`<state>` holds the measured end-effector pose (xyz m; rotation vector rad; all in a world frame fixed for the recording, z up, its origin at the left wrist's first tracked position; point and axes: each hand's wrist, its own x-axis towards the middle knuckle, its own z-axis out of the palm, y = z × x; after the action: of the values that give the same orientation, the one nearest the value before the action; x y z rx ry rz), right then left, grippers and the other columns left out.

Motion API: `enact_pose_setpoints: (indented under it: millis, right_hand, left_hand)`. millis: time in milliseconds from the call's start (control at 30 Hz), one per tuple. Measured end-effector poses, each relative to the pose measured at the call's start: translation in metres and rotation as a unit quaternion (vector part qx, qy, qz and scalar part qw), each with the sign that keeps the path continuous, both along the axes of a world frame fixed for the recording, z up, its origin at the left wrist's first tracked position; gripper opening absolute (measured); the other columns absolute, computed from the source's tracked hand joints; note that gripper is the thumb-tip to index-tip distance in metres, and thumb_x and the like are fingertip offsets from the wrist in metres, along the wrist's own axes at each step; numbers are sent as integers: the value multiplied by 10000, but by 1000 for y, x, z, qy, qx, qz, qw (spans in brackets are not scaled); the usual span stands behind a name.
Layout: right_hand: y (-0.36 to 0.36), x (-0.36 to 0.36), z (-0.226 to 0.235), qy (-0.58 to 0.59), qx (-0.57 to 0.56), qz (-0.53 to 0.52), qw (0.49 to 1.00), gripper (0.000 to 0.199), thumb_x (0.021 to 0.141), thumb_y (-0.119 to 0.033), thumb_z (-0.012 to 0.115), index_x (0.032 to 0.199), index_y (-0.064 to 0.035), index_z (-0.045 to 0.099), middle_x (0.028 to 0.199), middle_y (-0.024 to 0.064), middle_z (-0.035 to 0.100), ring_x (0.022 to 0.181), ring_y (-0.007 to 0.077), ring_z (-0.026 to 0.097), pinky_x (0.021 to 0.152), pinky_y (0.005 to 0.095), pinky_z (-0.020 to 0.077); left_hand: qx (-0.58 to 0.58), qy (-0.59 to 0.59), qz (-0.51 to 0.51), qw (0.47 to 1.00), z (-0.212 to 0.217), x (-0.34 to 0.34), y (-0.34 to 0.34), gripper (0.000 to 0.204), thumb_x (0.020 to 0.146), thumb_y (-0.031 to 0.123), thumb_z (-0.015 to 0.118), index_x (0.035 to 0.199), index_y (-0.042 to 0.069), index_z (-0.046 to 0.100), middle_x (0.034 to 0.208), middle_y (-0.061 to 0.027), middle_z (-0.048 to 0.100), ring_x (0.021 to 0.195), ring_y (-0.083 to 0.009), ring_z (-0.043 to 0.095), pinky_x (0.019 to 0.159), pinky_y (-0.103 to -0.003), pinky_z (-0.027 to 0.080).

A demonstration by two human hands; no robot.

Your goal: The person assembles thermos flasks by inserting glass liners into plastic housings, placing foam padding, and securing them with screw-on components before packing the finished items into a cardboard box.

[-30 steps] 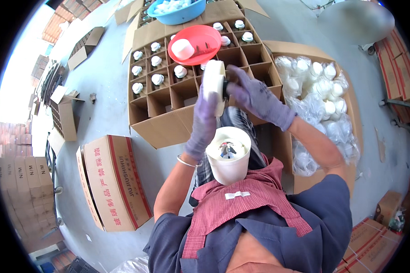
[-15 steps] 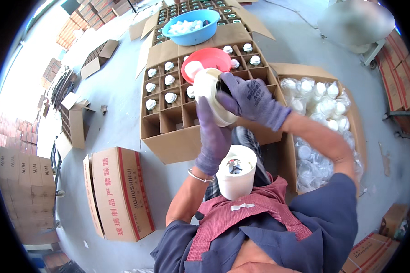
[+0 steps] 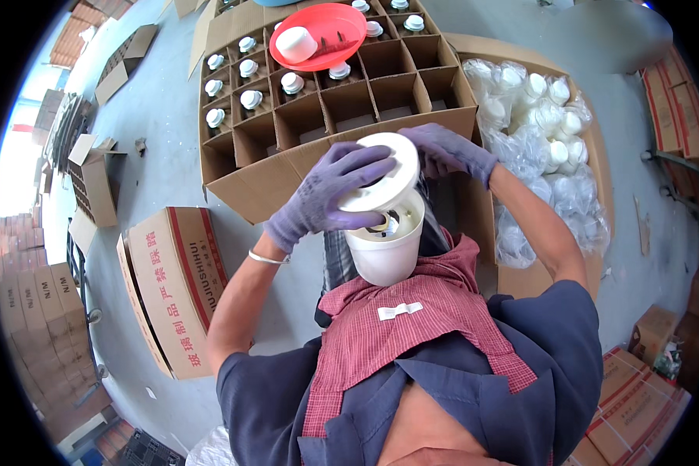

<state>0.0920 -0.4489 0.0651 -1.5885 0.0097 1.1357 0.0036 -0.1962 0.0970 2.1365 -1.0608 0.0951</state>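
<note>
Left hand: the left hand [image 3: 330, 194], in a purple glove, was curled around the near edge of a white jar [image 3: 380, 180], fingers [image 3: 357, 165] spread across its round flat end and closed on it.
Right hand: the right hand [image 3: 443, 151], also gloved in purple, gripped the far side of the same white jar, fingers wrapped over its rim; how tightly could not be told, as the jar hid the fingertips.
White jar: it was held tilted between both hands, its round end facing up towards the camera, directly above the white tub and touching or just over its rim.
White tub: a white tub [image 3: 384, 252] stood upright in the person's lap against a red checked cloth [image 3: 412, 326], its mouth open, with something dark inside.
Divided box: a cardboard box with dividers [image 3: 334, 101] lay on the floor just beyond the hands; its far cells held white-capped jars [image 3: 250, 99], its near cells showed none.
Red bowl: a red bowl [image 3: 322, 35] rested on top of the divided box, with a white cap [image 3: 295, 44] in it.
Bagged jars: to the right, an open carton [image 3: 590, 155] held white jars in clear plastic bags [image 3: 536, 116].
Floor: a closed printed carton [image 3: 175, 279] sat on the grey floor [image 3: 155, 140] at the person's left.
</note>
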Motion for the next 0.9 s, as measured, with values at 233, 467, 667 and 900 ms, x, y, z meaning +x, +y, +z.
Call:
enact_pose_setpoints:
  millis: [233, 467, 667, 900]
  right_hand:
    - [8, -48, -20, -216, 143, -48, 965, 452, 1016, -371, 459, 1263, -11, 578, 1142, 82, 608, 1061, 137, 573, 945, 276, 451]
    - [23, -89, -20, -230, 114, -19, 966, 447, 1024, -331, 467, 1286, 16, 569, 1219, 110, 618, 1126, 169, 575, 995, 285, 447]
    - [33, -63, -46, -273, 203, 161, 927, 426, 1035, -327, 428, 1281, -19, 588, 1219, 106, 623, 1131, 176, 575, 1026, 303, 422]
    - [15, -62, -52, -180, 229, 83, 953, 403, 1028, -257, 450, 1333, -10, 543, 1269, 103, 597, 1201, 169, 536, 1061, 307, 387]
  left_hand:
    - [62, 111, -72, 989, -15, -13, -3, 767, 670, 421, 798, 1356, 169, 564, 1367, -104, 529, 1209, -372, 484, 1061, -479, 373]
    - [94, 62, -91, 989, -24, -27, -16, 776, 675, 517, 763, 1346, 184, 560, 1365, -98, 492, 1214, -369, 460, 1031, -502, 365]
    - [216, 36, 73, 973, -14, -73, -44, 713, 752, 436, 725, 1352, 114, 515, 1313, -133, 492, 1199, -353, 460, 1071, -527, 313]
    - [-285, 231, 162, 916, -46, -65, -36, 436, 953, 126, 462, 1373, 10, 461, 1293, -159, 554, 1202, -273, 532, 1068, -373, 378]
